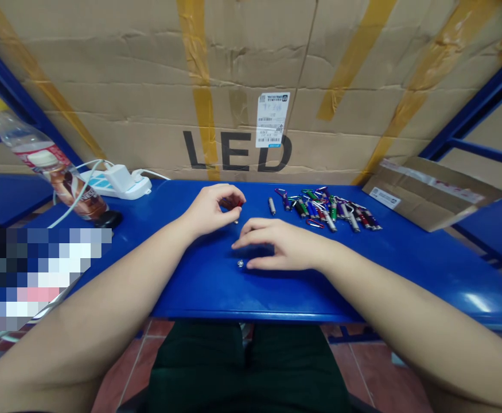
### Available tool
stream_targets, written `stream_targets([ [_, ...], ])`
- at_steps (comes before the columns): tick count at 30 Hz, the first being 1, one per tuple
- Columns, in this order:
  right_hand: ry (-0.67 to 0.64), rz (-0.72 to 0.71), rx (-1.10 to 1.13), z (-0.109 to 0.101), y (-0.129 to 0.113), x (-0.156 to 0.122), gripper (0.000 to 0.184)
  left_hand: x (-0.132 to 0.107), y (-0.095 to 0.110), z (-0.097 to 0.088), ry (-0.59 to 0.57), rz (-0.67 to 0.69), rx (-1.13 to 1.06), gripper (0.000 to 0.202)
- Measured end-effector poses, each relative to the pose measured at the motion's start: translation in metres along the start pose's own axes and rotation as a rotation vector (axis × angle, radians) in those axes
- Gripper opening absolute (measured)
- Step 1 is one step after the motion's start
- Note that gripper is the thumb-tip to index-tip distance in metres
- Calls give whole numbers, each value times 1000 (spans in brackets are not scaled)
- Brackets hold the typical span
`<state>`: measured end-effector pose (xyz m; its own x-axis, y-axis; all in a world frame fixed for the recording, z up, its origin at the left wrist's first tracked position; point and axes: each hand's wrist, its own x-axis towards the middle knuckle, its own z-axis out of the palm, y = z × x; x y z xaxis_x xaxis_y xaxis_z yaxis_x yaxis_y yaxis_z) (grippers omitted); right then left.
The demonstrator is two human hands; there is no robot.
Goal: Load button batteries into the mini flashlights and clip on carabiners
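Observation:
My left hand (pixel 213 210) pinches a small red metal piece (pixel 235 203), perhaps part of a keychain flashlight, above the blue table (pixel 194 287). A tiny silver part (pixel 236 221) lies just below those fingertips. My right hand (pixel 280 245) rests on the tabletop with its fingers spread and nothing in them. A small silver round part (pixel 240 263) lies beside its fingertips. A single silver mini flashlight (pixel 272 206) lies beyond my hands, left of a heap of keychain flashlights (pixel 330 211) with coloured carabiner clips.
A plastic drink bottle (pixel 53 169) lies at the far left beside a white power strip (pixel 117 183) with a plugged-in charger and cables. A large taped cardboard box (pixel 242 69) stands behind the table, and a flattened carton (pixel 427 192) lies at the right.

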<state>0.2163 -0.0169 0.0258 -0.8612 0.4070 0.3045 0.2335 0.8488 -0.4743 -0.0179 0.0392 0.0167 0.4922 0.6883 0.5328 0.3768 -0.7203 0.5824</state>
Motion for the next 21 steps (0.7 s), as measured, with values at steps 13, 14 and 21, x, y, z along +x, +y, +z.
stream_targets([
  [13,-38,206,56,4,5,0,4,-3,1,6,-159,-284,-410,23],
  [14,43,248,101,2,11,-3,2,-3,1,7,-161,-287,-453,25],
  [21,505,387,385,1,42,-8,21,0,4,10,-218,-285,-596,29],
])
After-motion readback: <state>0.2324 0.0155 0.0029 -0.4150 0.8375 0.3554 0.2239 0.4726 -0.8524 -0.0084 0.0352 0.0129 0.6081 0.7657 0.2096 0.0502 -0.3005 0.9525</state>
